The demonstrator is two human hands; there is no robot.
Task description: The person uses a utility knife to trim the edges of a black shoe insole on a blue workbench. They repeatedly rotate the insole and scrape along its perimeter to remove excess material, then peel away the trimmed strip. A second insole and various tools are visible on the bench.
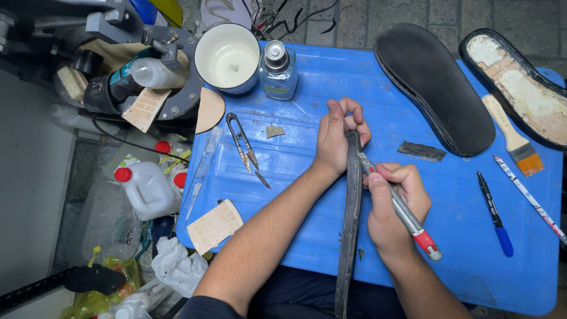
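On the blue surface (413, 236): shoe sole (434, 88) lies upside down at the far right.
Strap: long dark strap (352, 201) runs from the left fist toward the person's lap.
Left hand (338, 137): forearm stretched forward, fist closed around the strap's far end.
Right hand (394, 207): wrist bent, fingers gripping a knife (401, 210) whose tip touches the strap.
Snips (245, 149): lying well left.

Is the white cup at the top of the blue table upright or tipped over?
Upright. The white cup stands on its base at the blue table edge; its round open mouth faces the camera, showing the inside bottom.
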